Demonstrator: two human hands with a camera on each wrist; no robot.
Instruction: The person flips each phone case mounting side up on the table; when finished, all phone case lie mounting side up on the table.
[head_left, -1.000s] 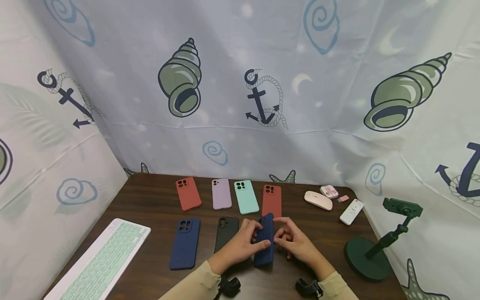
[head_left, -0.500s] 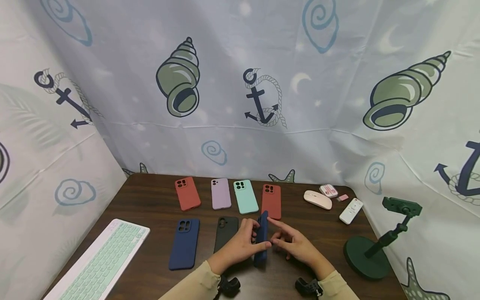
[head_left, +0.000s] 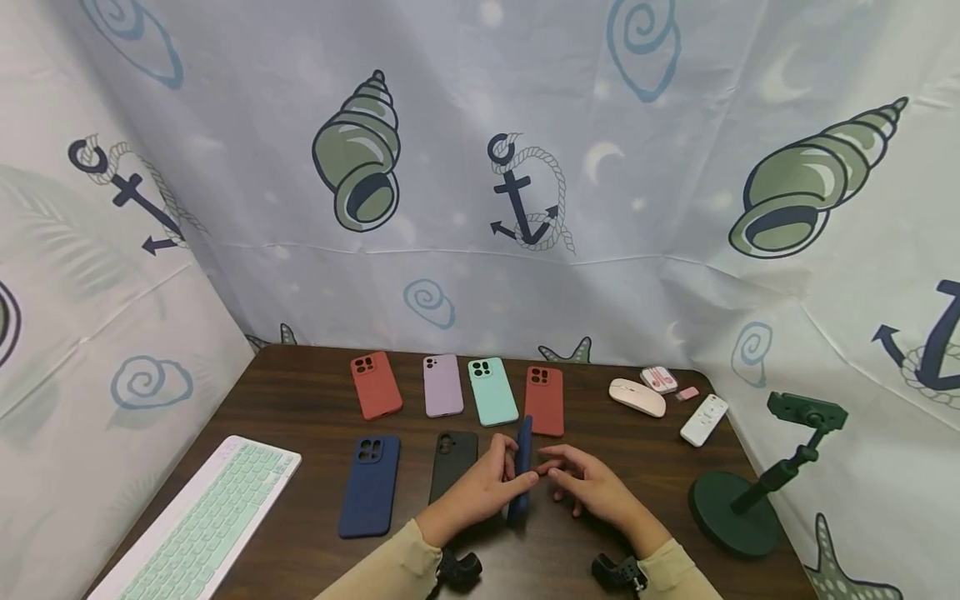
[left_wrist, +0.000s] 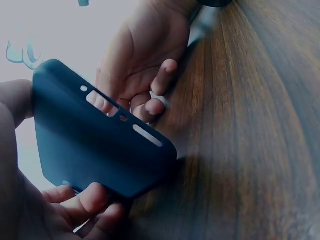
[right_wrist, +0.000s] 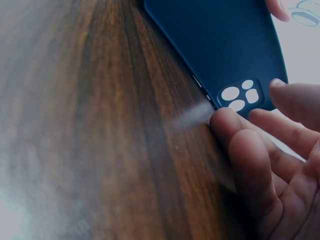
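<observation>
My left hand [head_left: 478, 490] pinches a dark blue phone case [head_left: 522, 454] between thumb and fingers. The case stands on its long side, almost edge-on in the head view. Slots and small holes along its end edge [left_wrist: 115, 112] face the left wrist camera. Light shows through the camera cutouts in the right wrist view, so the case [right_wrist: 220, 45] has no phone behind them. Just to its right is my right hand [head_left: 592, 487], fingers loosely bent and holding nothing; its fingertips [right_wrist: 226, 122] are close to the cutout corner.
Another blue case [head_left: 369, 487] and a black case [head_left: 453, 462] lie left of my hands. Behind are red [head_left: 377, 386], lilac [head_left: 443, 386], mint [head_left: 492, 392] and red [head_left: 543, 402] cases. A keyboard [head_left: 202, 521] lies left; a mouse [head_left: 637, 397], remote [head_left: 703, 421] and green stand [head_left: 735, 512] are right.
The case in my left hand has turned from showing its broad back to nearly edge-on. My right index finger has drawn back from the case's top edge and bent.
</observation>
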